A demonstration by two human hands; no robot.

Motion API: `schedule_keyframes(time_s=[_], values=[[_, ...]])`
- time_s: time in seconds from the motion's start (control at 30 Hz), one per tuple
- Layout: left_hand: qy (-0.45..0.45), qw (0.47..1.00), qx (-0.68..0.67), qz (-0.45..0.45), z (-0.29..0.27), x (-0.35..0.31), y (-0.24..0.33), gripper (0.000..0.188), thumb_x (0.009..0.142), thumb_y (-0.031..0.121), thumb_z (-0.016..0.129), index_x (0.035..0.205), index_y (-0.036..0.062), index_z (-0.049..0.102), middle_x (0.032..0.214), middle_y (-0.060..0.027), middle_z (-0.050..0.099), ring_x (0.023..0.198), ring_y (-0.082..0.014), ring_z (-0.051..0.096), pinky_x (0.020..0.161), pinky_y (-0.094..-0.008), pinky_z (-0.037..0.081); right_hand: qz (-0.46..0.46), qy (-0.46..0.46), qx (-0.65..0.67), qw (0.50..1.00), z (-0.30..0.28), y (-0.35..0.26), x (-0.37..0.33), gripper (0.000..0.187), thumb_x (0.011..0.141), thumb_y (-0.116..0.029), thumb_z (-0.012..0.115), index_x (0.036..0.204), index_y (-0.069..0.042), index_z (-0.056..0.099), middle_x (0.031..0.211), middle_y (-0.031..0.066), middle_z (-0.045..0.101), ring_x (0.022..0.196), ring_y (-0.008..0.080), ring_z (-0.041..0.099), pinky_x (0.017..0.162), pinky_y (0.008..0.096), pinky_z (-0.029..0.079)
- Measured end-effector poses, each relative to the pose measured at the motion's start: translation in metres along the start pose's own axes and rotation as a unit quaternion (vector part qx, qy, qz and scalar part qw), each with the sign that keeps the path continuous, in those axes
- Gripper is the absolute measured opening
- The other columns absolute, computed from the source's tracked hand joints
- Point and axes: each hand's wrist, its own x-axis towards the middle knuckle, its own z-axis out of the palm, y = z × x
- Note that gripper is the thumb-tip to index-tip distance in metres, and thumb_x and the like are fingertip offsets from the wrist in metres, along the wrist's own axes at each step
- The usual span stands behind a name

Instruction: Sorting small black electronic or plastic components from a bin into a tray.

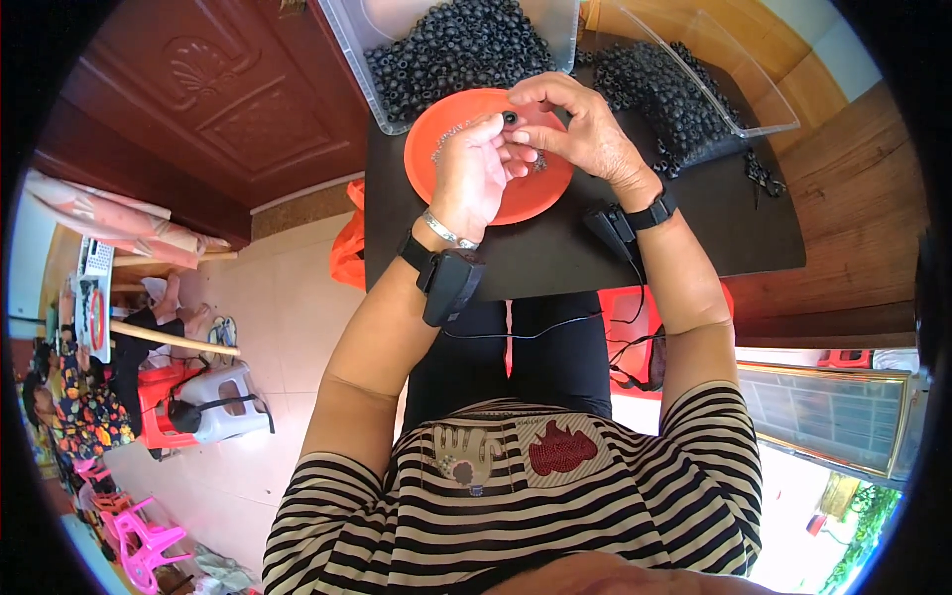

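Above an orange-red plate, my left hand pinches a small round black part between thumb and fingertips. My right hand is just beside it, thumb and index finger curved and apart, with nothing visible between them. Whether a right fingertip touches the part is too small to tell. Small shiny metal pieces lie on the plate, partly hidden by my hands. Behind the plate, a clear plastic bin holds a heap of similar black parts.
A second heap of black parts lies by a tilted clear container on the dark table. Scissors rest at its right. An orange bag hangs at the left edge. Another person sits far left.
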Motion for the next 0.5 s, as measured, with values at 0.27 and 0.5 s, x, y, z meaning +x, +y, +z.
schedule_keyframes(time_s=[0.27,0.5], values=[[-0.002,1.000,0.029,0.004,0.0020,-0.0012,0.0001,0.017,0.086,0.019,0.049,0.089,0.0043,0.055,0.079,-0.0070,0.061,0.067,-0.0185,0.059,0.057,-0.0280,0.044,-0.035,-0.003,-0.014,0.999,0.0024,0.0013,0.0007,0.023,0.075,-0.012,0.071,0.094,-0.004,0.063,0.099,0.0081,0.064,0.096,0.0223,0.059,0.086,0.0328,0.047],[-0.002,0.999,0.054,0.006,0.0023,-0.0009,0.0001,0.018,0.087,0.019,0.048,0.089,0.0037,0.057,0.080,-0.0072,0.062,0.067,-0.0175,0.060,0.057,-0.0276,0.044,-0.064,-0.005,-0.017,0.998,0.0022,0.0068,0.0007,0.015,0.079,-0.015,0.066,0.090,-0.005,0.063,0.092,0.0070,0.064,0.087,0.0243,0.059,0.078,0.0338,0.049]])
